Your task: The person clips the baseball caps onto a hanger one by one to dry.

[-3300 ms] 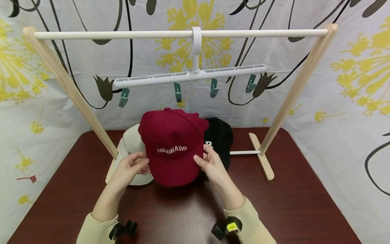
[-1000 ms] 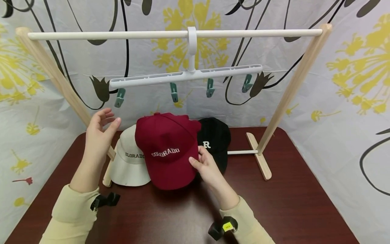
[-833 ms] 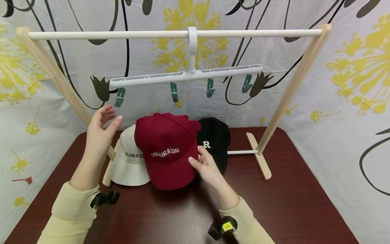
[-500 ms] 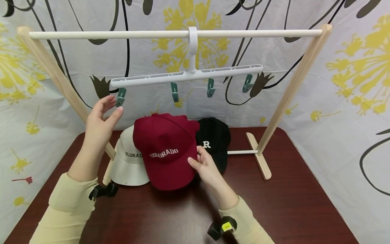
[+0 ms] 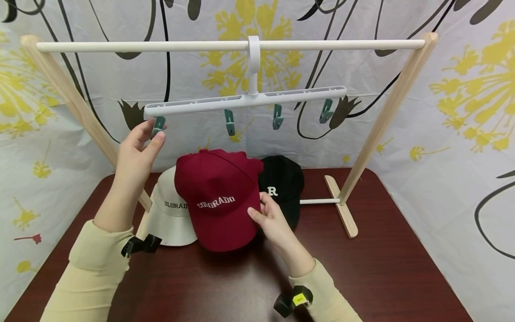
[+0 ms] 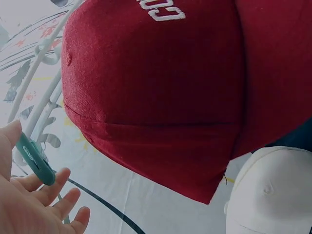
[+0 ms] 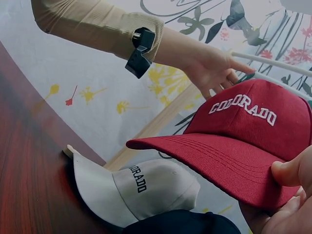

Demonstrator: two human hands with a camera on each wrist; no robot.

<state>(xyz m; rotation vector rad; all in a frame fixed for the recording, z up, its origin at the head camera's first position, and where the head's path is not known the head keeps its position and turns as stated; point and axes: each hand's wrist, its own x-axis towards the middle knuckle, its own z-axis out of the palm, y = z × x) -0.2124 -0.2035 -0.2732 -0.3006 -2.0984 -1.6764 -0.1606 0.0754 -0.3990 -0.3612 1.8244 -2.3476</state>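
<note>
My right hand [image 5: 277, 221] pinches the red baseball cap [image 5: 221, 179] at the side of its brim, thumb on top. The cap is held up in front of the other caps, its white COLORADO lettering facing me. My left hand [image 5: 138, 150] is raised to the leftmost green clip [image 5: 158, 125] on the white hanger [image 5: 201, 105]. Its thumb and index finger pinch this clip [image 6: 36, 161], while the other fingers spread behind it in the left wrist view. No fabric shows in the clip's mouth.
A cream cap [image 5: 170, 219] and a black cap [image 5: 287, 183] with a white R lie on the dark red table [image 5: 362, 277]. The hanger hooks over the white rod [image 5: 342, 44] of a wooden stand [image 5: 386, 120]. Several other green clips [image 5: 278, 117] hang from it.
My left hand has let go of the red cap, risen to the leftmost clip and taken hold of it. The right hand keeps the cap, which has shifted slightly left and down.
</note>
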